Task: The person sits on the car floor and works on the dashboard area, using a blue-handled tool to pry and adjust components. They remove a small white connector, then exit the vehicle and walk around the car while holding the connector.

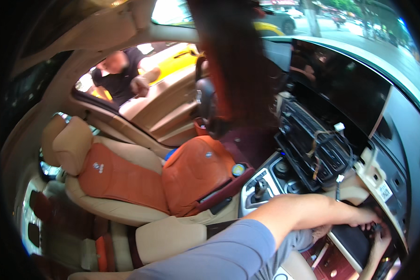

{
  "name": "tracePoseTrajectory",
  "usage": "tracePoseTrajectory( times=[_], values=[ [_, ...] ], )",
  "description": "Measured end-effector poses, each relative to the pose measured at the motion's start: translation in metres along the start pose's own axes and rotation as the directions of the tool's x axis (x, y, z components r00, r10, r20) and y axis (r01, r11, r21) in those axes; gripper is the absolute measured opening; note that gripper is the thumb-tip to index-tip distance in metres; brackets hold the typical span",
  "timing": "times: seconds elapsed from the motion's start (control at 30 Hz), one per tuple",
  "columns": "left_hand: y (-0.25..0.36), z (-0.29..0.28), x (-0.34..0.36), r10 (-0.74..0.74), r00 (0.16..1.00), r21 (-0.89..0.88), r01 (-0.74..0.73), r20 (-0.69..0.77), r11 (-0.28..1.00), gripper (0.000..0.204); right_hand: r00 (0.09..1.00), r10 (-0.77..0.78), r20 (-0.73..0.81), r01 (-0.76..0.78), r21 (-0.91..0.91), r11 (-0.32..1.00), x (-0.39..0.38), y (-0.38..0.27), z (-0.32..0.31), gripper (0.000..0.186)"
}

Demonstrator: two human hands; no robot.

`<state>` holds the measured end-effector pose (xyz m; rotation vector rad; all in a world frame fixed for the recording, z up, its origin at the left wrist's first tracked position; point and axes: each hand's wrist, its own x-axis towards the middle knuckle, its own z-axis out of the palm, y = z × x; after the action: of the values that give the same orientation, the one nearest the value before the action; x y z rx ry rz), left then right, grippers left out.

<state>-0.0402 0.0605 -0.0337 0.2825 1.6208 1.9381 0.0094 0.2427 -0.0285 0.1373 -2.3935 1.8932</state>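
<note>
My left arm, in a blue-grey sleeve, stretches across to the opened glove box (357, 240) at the lower right. Inside that opening, my left hand (366, 217) has its fingers bent and closed round something small and dark. My right hand (381, 237) comes up from below and meets it there, fingers also closed at the same spot. What the two hands grip is too small and shaded to name. Just above them a pale dashboard trim piece (375, 177) runs along the bared edge.
A pulled-out dashboard unit (312, 140) with loose wires (319, 149) leans over the gear lever (260, 189). Behind it stands a wide dark screen (338, 88). An orange-covered driver's seat (198, 172) is on the left. Outside the side window a person (121, 74) stands near a yellow car.
</note>
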Motion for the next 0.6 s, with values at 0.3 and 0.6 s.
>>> tracePoseTrajectory(
  times=[0.3, 0.6],
  values=[
    [0.006, -0.009, -0.014, 0.021, 0.99, -0.108, -0.006, 0.136, 0.994, 0.022, 0.994, 0.073, -0.087, -0.079, -0.061, 0.995, -0.014, -0.044, 0.015, 0.03],
    [0.014, -0.019, -0.025, 0.031, 0.987, -0.216, 0.004, 0.159, 0.976, 0.026, 0.994, 0.087, -0.06, -0.085, 0.038, 0.996, -0.014, -0.049, 0.012, 0.023]
  ],
)
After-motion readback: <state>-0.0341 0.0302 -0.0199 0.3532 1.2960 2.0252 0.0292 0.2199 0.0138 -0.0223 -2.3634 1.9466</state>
